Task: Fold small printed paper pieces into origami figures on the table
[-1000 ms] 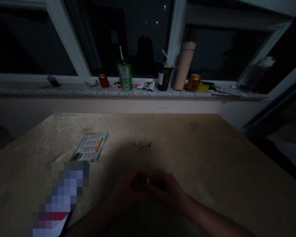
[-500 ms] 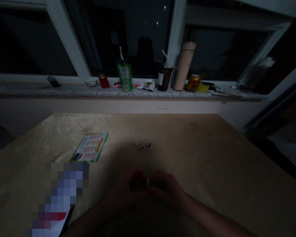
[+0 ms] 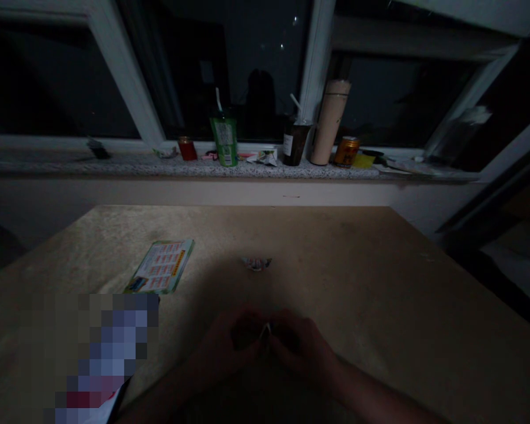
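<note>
Close together low over the table (image 3: 371, 294), my left hand (image 3: 223, 341) and my right hand (image 3: 302, 344) meet at their fingertips. Both are closed in a pinch on one small thing with a pale edge (image 3: 266, 330); in the dim light its kind cannot be told. Just beyond my fingers, a small twisted wrapper (image 3: 257, 264), like a wrapped candy, lies on the table in my shadow.
A printed card (image 3: 162, 266) lies on the left, with a blurred-out item (image 3: 115, 335) nearer me. Along the windowsill stand a green cup (image 3: 225, 141) with a straw, a dark cup (image 3: 294, 144), a tall pink flask (image 3: 331, 121), an orange can (image 3: 347, 152) and a red jar (image 3: 187, 148).
The pale edge between my fingertips now shows as a small peak, where before it was a short upright strip. My hands stay in nearly the same place.
</note>
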A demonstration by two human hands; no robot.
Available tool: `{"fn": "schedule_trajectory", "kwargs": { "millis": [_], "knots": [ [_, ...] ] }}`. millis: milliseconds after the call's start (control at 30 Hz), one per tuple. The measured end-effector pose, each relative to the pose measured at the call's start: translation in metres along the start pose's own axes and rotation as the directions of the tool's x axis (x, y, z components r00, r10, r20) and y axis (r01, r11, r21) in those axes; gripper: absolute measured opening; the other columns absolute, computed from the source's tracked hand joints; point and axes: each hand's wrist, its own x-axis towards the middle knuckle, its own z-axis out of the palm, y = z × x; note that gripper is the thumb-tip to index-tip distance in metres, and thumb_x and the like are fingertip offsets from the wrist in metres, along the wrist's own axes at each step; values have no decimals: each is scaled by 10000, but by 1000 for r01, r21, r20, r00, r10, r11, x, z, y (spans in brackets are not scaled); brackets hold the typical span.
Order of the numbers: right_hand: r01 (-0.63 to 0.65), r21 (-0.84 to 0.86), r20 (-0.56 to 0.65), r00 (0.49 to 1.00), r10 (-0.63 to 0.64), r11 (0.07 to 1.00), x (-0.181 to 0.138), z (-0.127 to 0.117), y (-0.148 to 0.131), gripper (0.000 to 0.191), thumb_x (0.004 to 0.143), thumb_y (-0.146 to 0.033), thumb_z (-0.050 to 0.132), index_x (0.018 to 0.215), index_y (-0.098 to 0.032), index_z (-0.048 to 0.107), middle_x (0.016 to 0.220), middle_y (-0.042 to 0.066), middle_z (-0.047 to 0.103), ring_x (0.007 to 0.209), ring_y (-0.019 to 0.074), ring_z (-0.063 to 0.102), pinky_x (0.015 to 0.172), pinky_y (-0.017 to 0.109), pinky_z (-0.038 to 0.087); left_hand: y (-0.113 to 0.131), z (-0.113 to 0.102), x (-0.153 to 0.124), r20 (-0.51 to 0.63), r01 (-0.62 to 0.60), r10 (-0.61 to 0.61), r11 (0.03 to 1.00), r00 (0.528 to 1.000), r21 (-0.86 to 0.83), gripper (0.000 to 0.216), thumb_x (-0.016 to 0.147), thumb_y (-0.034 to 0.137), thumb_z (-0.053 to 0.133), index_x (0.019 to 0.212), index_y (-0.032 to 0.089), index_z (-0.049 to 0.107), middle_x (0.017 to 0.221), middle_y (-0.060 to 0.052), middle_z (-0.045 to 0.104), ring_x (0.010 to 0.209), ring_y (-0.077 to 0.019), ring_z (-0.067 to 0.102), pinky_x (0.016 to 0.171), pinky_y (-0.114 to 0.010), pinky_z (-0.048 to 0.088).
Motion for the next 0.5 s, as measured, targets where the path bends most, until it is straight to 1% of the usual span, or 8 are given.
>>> {"fn": "schedule_trajectory", "kwargs": {
  "millis": [67, 167, 267, 367, 433, 500],
  "knots": [
    [43, -96, 0, 999, -43, 994, -1, 2, 1, 287, 827, -230, 528, 1102, -190, 600, 800, 37, 691, 636, 139, 608, 594, 239, 454, 0, 2, 0, -6, -39, 39, 999, 999, 31, 318, 706, 179, 576, 1020, 232, 574, 971, -22, 677, 891, -207, 642, 793, -327, 512],
    [151, -228, -9, 988, -157, 962, 0, 6, 3, 305, 826, -209, 513, 1119, -192, 597, 858, 61, 711, 689, 160, 642, 646, 264, 470, 2, 6, -1, -6, -76, 76, 996, 997, 45, 372, 701, 121, 529, 1057, 229, 545, 1013, -23, 662, 934, -200, 626, 836, -325, 490],
    [228, -291, -30, 968, -247, 929, 2, 10, 6, 322, 811, -187, 517, 1122, -190, 599, 890, 82, 716, 739, 183, 658, 679, 280, 480, 1, 8, -2, -2, -62, 62, 995, 998, 72, 415, 702, 93, 513, 1095, 227, 529, 1024, -24, 656, 950, -202, 622, 858, -330, 476],
    [256, -338, -48, 956, -288, 906, 3, 11, 6, 386, 799, -170, 525, 1182, -197, 565, 902, 85, 714, 766, 197, 658, 705, 299, 486, -4, 9, -1, -25, -46, 49, 994, 999, 97, 419, 703, 96, 526, 1100, 232, 539, 1052, -28, 651, 975, -216, 620, 870, -333, 470],
    [265, -363, -72, 948, -310, 893, 3, 11, 6, 398, 805, -170, 522, 1201, -198, 549, 896, 89, 709, 763, 202, 653, 707, 315, 487, -6, 9, 0, -33, -30, 31, 999, 999, 43, 414, 711, 108, 537, 1107, 229, 540, 1072, -32, 652, 972, -215, 629, 863, -324, 478],
    [265, -388, -89, 943, -322, 883, 2, 9, 7, 349, 819, -185, 523, 1164, -198, 569, 866, 91, 702, 745, 208, 643, 692, 328, 484, -7, 8, 2, -19, -6, 4, 998, 1000, -58, 425, 730, 133, 542, 1145, 223, 514, 1053, -33, 668, 951, -211, 644, 843, -318, 493]
  ]
}}
